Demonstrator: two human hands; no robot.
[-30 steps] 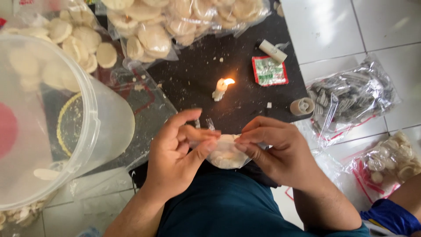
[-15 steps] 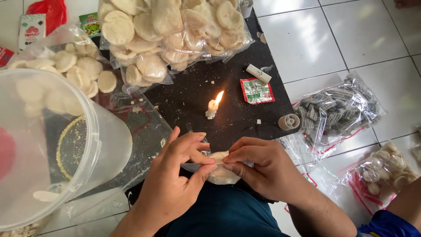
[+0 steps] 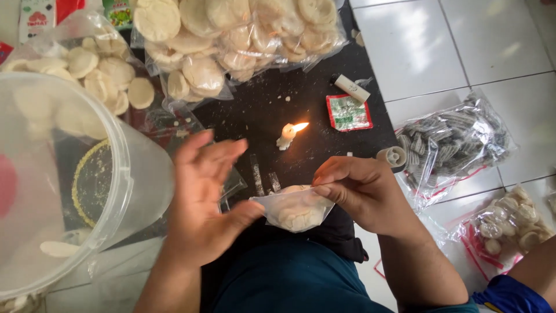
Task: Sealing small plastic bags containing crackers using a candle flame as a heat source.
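Between my hands is a small clear plastic bag [image 3: 294, 210] filled with pale round crackers. My right hand [image 3: 360, 191] pinches its top right edge. My left hand [image 3: 205, 197] has its fingers spread and raised, and only the thumb tip touches the bag's left corner. A short lit candle [image 3: 286, 137] burns on the black mat [image 3: 289, 98] just beyond the bag, its flame leaning right.
A large clear plastic bucket [image 3: 63, 185] stands at the left. Big bags of round crackers [image 3: 231, 35] lie at the back. A small red-and-green packet [image 3: 347, 112], a white lighter [image 3: 351, 88] and a tape roll [image 3: 391, 156] lie nearby. Bags of dark crackers [image 3: 457, 145] and pale ones [image 3: 509, 226] lie on the right tiles.
My left hand has let go of the bag and opened, fingers lifting up and left. The right hand keeps holding the bag.
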